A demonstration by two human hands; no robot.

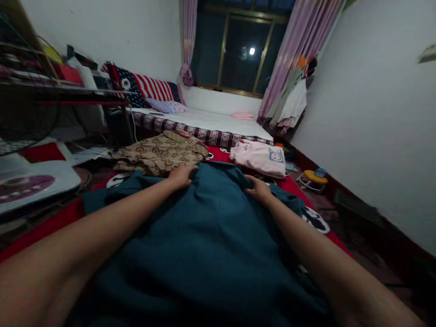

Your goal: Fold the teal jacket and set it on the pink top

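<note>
A dark teal shirt [218, 227] is spread out in front of me, its collar end away from me and its sleeves out to both sides. My left hand [182, 177] is closed on the cloth near the left shoulder. At the opposite shoulder, my right hand [260, 190] grips the fabric between thumb and fingers. Some fingertips of both hands are hidden by cloth or blurred. Beyond the left hand lies a brown patterned garment [163, 152]. A folded pink garment [260, 157] with a smiley print rests past the right hand.
Under the clothes is a red cover [218, 155] with black-and-white prints. Behind it stands a bed [204, 119] with pillows. A cluttered desk [85, 91] and a white fan-like appliance [37, 181] are on the left. A yellow-topped stool [315, 177] stands at right.
</note>
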